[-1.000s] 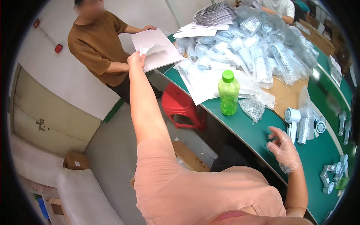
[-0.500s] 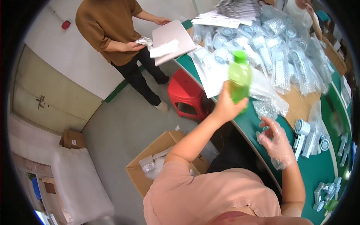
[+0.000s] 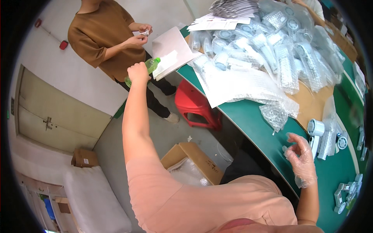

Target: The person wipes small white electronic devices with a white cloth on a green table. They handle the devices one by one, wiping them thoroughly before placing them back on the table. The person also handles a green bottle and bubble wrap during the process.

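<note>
My bare left hand is stretched far out to the left, its fingers wrapped round a green plastic bottle with a green cap. The bottle lies tilted, its cap end pointing right, in front of a pale board. My right hand wears a clear plastic glove and hovers over the green table's near edge. Its fingers are bent but apart, and I see nothing held in them. Beside it stand light blue handheld fans, and a bubble-wrap bag lies farther off.
A person in a brown top stands at the far left, by a red stool. Bubble-wrapped fans are heaped on the table. An open carton is on the floor below my left arm. More fans lie at right.
My left hand has swung the bottle from above the table out to the far left and tipped it over. The person in brown has brought both hands together. The view has shifted slightly.
</note>
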The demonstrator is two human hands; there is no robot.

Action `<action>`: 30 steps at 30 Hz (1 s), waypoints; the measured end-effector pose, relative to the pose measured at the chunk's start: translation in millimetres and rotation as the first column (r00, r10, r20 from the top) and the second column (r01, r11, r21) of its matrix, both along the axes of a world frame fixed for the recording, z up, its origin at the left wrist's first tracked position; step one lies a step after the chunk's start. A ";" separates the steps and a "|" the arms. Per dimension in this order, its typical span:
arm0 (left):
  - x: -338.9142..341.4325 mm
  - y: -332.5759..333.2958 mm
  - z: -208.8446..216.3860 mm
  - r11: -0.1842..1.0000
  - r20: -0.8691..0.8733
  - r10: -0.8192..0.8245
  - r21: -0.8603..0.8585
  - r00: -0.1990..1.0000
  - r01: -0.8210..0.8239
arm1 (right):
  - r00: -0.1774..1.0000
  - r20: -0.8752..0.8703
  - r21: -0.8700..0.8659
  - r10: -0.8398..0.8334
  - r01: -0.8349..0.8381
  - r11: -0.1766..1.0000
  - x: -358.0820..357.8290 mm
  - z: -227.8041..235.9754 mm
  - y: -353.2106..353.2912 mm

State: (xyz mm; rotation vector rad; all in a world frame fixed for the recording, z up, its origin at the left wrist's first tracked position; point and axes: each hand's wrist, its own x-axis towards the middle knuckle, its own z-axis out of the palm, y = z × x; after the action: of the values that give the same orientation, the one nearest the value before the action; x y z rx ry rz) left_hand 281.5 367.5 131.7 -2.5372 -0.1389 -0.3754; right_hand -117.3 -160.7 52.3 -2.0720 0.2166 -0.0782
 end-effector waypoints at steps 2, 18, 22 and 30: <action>31.3 8.0 -5.7 0.995 0.011 -0.017 0.103 1.000 0.016 | 1.000 -0.012 -0.022 -0.004 0.003 1.000 3.2 -3.3 3.7; 69.4 25.0 -17.2 0.968 -0.108 -0.043 0.240 0.993 0.068 | 0.994 -0.094 0.008 -0.046 0.047 0.999 7.7 -4.7 4.0; -0.2 -49.2 37.4 0.927 -0.195 -0.270 -0.317 0.943 0.200 | 0.997 -0.057 -0.006 -0.061 0.060 0.998 5.5 -10.7 2.9; 50.0 -16.8 4.9 0.993 -0.241 -0.106 -0.072 0.965 0.091 | 0.992 -0.072 0.043 -0.108 0.111 0.993 5.2 -8.7 3.4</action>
State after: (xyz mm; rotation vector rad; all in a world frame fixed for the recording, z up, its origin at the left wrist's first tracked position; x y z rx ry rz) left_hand 331.5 350.8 136.6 -2.6319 0.0716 -0.0939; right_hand -112.1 -157.3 43.7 -2.0168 0.3717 -0.0677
